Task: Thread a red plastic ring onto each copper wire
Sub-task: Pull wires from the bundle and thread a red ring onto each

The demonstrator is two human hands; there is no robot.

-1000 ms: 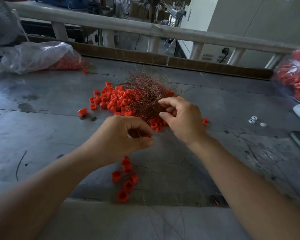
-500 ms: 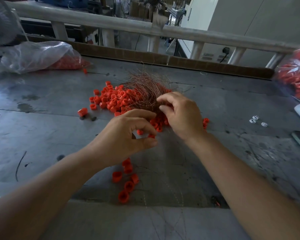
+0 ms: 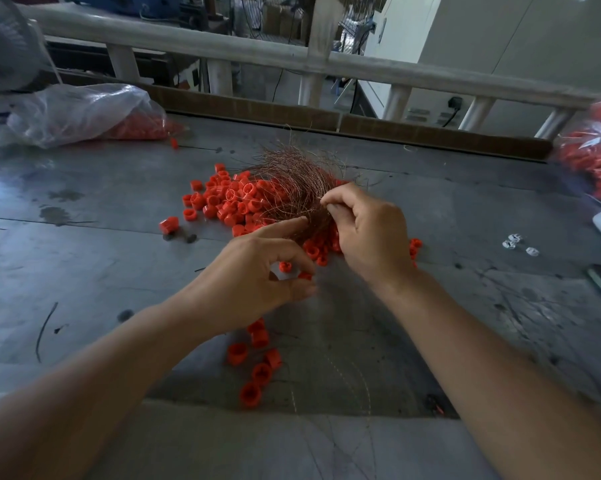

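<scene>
Head view: the right hand (image 3: pixel 372 237) is pinching one wire (image 3: pixel 313 199), probably springy, near its tip, while the left hand (image 3: pixel 254 282) is pinching a light ring (image 3: pixel 305 276).

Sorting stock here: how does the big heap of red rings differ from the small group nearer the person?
The big heap holds dozens of rings piled together; the small group has about six, spread loosely. The big heap lies against the copper wire bundle; the small group lies apart from it, beside the left forearm. Both are red rings on the grey table.
</scene>
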